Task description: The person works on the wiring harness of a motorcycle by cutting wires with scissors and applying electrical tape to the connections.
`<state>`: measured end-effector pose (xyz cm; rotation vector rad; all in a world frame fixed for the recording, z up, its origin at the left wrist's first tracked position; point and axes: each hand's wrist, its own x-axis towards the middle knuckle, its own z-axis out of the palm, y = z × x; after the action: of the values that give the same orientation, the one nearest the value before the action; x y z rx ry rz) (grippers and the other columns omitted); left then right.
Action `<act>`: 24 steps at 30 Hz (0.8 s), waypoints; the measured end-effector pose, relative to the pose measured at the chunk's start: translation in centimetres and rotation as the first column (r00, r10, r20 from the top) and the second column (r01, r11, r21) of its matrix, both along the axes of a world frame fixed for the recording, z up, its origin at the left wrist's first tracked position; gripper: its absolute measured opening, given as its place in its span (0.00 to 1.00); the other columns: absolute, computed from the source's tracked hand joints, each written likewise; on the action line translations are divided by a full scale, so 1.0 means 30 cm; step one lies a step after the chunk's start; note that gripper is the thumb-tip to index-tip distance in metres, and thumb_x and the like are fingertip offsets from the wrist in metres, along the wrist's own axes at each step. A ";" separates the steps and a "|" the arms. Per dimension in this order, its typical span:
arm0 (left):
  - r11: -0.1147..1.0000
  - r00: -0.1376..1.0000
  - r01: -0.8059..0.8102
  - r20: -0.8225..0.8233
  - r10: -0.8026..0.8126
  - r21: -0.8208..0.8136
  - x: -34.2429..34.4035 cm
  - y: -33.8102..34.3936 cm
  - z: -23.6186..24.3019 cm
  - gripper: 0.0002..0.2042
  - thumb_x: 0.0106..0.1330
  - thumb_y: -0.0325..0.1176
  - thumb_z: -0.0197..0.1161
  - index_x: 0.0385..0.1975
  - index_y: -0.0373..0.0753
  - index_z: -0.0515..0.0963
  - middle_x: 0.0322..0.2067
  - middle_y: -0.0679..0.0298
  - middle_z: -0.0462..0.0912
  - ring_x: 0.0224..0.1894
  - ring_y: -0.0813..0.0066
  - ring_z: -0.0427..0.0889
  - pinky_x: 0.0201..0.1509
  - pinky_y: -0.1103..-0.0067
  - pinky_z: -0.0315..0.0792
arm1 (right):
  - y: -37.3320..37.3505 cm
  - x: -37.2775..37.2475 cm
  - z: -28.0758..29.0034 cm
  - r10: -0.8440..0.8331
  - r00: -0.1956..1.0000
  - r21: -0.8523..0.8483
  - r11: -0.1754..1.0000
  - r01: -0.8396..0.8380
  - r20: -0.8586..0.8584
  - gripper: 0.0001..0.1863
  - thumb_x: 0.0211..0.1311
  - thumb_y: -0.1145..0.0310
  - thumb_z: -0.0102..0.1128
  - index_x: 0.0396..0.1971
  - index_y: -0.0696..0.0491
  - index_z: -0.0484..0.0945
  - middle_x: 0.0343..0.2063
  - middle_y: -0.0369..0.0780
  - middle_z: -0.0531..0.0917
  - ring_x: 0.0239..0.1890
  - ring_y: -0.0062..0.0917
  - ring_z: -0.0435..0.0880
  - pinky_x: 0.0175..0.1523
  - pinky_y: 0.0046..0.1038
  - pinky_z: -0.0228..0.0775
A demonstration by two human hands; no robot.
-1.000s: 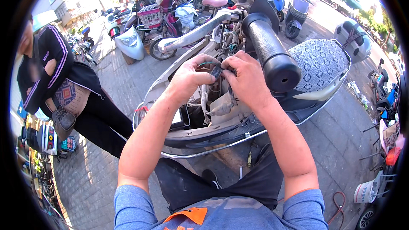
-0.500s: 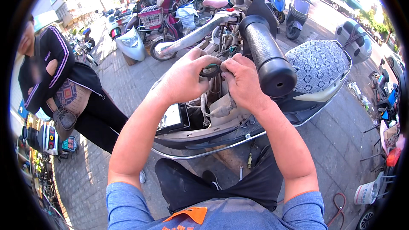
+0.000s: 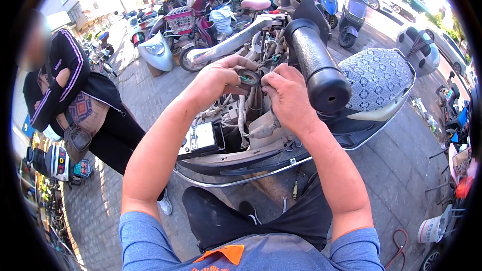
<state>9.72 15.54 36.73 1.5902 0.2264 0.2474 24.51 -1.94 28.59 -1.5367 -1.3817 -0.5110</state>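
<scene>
Both hands work over the opened body of an electric scooter (image 3: 236,165), among its exposed wiring. My left hand (image 3: 213,85) curls its fingers around a dark ring-shaped coil (image 3: 255,78); a bit of green shows inside it. Whether it is tape or wound wire I cannot tell. Close beside it, my right hand (image 3: 288,95) pinches thumb and fingers together at the bundle of wires (image 3: 257,95); what lies between the fingertips is hidden. A box-shaped meter with a white face (image 3: 203,136) rests in the open body, below my left wrist.
A black handlebar grip (image 3: 319,65) juts up right of my right hand, before a patterned seat (image 3: 376,78). A person with folded arms (image 3: 75,85) stands at left. A wrench (image 3: 284,204) lies by my feet. Parked scooters (image 3: 201,25) fill the background.
My left fingers have opened slightly and shifted around the coil, showing more of it and the green. My right hand keeps its pinch, almost unmoved. More of the meter shows.
</scene>
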 end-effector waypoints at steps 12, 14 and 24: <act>0.941 0.981 -0.186 0.001 0.194 0.283 0.053 -0.025 0.001 0.18 0.64 0.29 0.77 0.51 0.33 0.83 0.43 0.63 0.88 0.45 0.78 0.88 0.50 0.79 0.81 | -0.021 -0.026 0.054 -0.098 0.993 -0.195 0.975 0.109 0.064 0.14 0.67 0.63 0.70 0.49 0.51 0.85 0.48 0.42 0.88 0.55 0.41 0.88 0.59 0.42 0.84; 0.912 0.976 -0.218 0.068 0.207 0.348 0.050 -0.040 -0.002 0.18 0.61 0.27 0.76 0.52 0.34 0.83 0.44 0.64 0.86 0.45 0.79 0.85 0.53 0.78 0.79 | -0.024 -0.042 0.073 -0.080 0.997 -0.135 0.987 0.082 0.020 0.11 0.65 0.68 0.70 0.45 0.53 0.85 0.44 0.42 0.87 0.50 0.42 0.87 0.55 0.43 0.83; 0.267 0.793 -0.479 0.543 -0.277 0.836 -0.066 -0.233 -0.060 0.17 0.58 0.19 0.70 0.48 0.39 0.87 0.46 0.58 0.85 0.48 0.52 0.85 0.55 0.63 0.81 | -0.019 -0.004 0.047 0.022 1.000 -0.093 0.995 -0.021 0.014 0.05 0.63 0.80 0.65 0.38 0.56 0.83 0.34 0.43 0.83 0.42 0.41 0.85 0.51 0.41 0.77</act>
<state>7.73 8.55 34.92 2.6351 -0.4723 1.2189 24.38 -2.50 30.01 -1.5933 -1.4494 -0.4516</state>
